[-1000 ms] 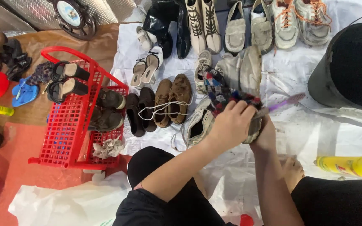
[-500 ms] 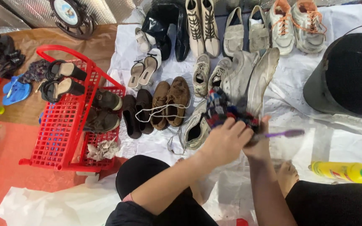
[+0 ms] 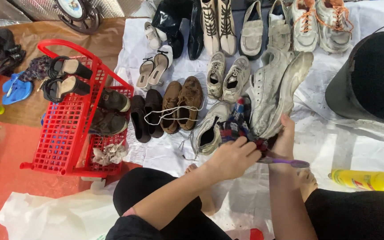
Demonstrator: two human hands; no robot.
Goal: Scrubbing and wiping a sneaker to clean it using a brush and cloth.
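Observation:
My left hand grips a dark plaid shoe of blue, red and white cloth, held low over the white sheet. My right hand is just right of that shoe with a purple toothbrush in it. The brush lies level across the wrist. My right fingers point up against a dirty white sneaker lying tilted behind the plaid shoe. A worn grey-white sneaker sits just left of my left hand. Part of the plaid shoe is hidden behind my hands.
Rows of shoes cover the sheet: brown laced shoes, black flats, beige heels. A red basket with shoes stands left. A black bucket stands right. A yellow bottle lies near my right knee, a white bag at lower left.
Both hands have come down and toward me with the plaid shoe. The toothbrush has swung from pointing up-right to lying level. The white sneaker behind is more exposed.

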